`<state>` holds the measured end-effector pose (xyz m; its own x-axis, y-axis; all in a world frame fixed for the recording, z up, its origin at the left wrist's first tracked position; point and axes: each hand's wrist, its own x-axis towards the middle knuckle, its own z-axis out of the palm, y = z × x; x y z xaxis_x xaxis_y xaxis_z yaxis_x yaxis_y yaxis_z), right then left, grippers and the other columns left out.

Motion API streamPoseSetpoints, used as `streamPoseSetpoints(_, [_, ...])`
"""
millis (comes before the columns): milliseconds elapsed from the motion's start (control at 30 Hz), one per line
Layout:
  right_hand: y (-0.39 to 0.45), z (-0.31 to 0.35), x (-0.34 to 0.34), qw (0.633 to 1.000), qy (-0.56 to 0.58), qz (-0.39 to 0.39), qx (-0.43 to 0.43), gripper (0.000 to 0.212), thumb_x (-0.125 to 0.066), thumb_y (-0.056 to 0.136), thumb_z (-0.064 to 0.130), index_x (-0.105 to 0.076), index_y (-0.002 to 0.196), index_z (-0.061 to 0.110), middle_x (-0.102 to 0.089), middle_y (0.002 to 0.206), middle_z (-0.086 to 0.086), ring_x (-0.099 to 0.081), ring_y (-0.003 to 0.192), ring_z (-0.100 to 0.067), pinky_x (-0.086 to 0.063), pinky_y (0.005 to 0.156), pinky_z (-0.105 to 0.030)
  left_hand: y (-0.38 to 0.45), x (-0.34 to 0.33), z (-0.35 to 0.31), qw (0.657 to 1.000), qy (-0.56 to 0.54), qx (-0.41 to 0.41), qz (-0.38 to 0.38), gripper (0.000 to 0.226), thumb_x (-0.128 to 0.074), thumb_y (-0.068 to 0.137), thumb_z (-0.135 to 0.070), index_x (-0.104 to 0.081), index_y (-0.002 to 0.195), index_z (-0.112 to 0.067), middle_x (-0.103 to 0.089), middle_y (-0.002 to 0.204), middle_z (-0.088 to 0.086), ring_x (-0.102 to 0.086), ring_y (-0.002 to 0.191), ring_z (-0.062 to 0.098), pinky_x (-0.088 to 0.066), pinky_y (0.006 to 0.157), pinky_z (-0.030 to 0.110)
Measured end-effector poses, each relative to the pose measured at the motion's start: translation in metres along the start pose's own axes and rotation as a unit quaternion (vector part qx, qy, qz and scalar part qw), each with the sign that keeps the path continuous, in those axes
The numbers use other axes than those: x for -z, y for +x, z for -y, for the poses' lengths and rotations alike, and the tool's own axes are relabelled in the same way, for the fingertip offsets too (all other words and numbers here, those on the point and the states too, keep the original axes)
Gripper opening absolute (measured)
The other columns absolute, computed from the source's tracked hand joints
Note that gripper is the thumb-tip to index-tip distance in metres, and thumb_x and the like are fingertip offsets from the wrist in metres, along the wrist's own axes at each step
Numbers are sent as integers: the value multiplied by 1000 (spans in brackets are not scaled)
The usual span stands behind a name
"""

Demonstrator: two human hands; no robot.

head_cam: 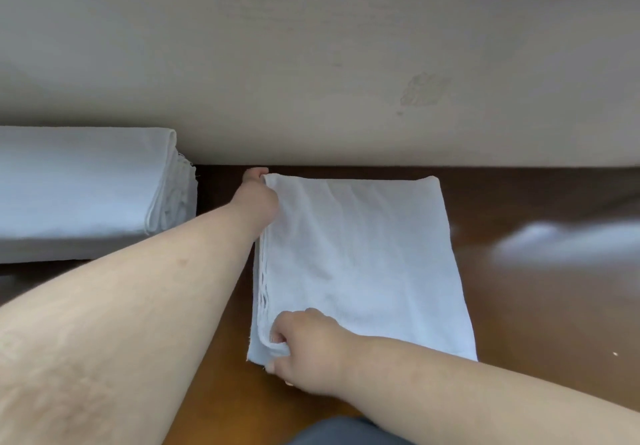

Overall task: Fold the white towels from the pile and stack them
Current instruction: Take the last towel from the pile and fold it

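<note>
1. White folded towel point(363, 264) lies flat on the brown wooden surface point(536, 306), close to the wall point(346, 63).
2. Left hand point(258, 198) grips its far left corner.
3. Right hand point(304, 351) pinches the near left corner.
4. Stack of folded towels point(86, 191) sits at the left.

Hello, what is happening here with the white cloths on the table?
A person is folding a white towel on a brown wooden table. The left hand holds the towel's far left corner, close to the wall, and the right hand pinches its near left corner. The towel lies flat, already folded into a rectangle with layered edges along its left side. A stack of folded towels sits to the left, apart from it.
</note>
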<state>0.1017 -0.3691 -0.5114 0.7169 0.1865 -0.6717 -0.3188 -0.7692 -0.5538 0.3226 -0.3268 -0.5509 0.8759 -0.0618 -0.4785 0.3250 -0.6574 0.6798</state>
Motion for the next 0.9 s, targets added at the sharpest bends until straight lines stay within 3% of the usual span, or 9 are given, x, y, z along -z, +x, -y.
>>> streamPoseSetpoints(167, [-2,-5,12,997,54,48,33,51,-59,89,55,-52,136,35,-55,138,7,-51,125,-15,-41,106,-32,3,3,2,999,-37,22,29,67,-52,91,-2,-25,149,-23,-50,130,10,-52,93,18,-44,77,25])
streamPoseSetpoints(267, [5,-30,52,989,64,-126,38,31,-56,95,39,-65,122,27,-67,119,7,-60,110,-10,-46,99,-27,-20,9,10,993,103,-4,-54,71,-55,88,-9,-24,148,-30,-35,143,10,-42,122,29,-41,98,38])
streamPoseSetpoints(333, [13,-60,92,967,-7,-254,20,29,-51,97,27,-66,122,22,-65,124,3,-55,117,-16,-41,102,-27,-49,3,13,966,205,-126,-92,63,-55,87,-13,-33,144,-30,-34,142,9,-37,123,31,-35,98,40])
streamPoseSetpoints(367, [17,-78,113,958,-58,-281,1,33,-48,98,22,-63,127,22,-59,133,1,-49,126,-18,-37,106,-28,-66,-4,15,952,226,-200,-59,56,-54,88,-15,-38,140,-28,-37,137,10,-40,119,31,-37,97,39])
streamPoseSetpoints(433, [21,-115,148,956,-158,-237,-70,47,-42,98,16,-48,144,24,-37,156,-1,-28,144,-22,-26,115,-33,-97,-22,19,939,237,-238,79,45,-50,92,-21,-42,135,-29,-45,128,8,-50,107,28,-45,92,37])
streamPoseSetpoints(500, [18,-145,166,952,-240,-134,-132,60,-38,99,17,-23,157,25,-9,166,1,-7,152,-19,-13,120,-37,-119,-39,25,934,265,-174,166,46,-49,93,-28,-37,137,-32,-44,126,7,-52,106,27,-47,87,36])
streamPoseSetpoints(600, [12,-168,168,949,-260,-72,-163,67,-34,102,24,2,159,28,12,166,4,7,152,-15,-6,122,-45,-136,-60,30,919,344,-115,156,58,-46,95,-41,-21,148,-34,-34,130,9,-37,118,27,-43,86,36])
streamPoseSetpoints(767, [-9,-177,154,945,-236,-83,-209,69,-35,102,41,4,158,31,11,166,4,-2,153,-19,-19,119,-46,-148,-75,11,872,452,-104,156,72,-32,96,-56,1,154,-29,-15,150,10,-21,135,29,-38,102,43])
streamPoseSetpoints(900, [-45,-184,138,929,-275,-102,-227,79,-38,94,60,-8,158,27,-14,164,-2,-27,145,-26,-30,111,-45,-150,-81,-5,836,502,-128,179,67,-28,99,-48,4,155,-28,-3,160,8,-11,145,32,-19,116,52])
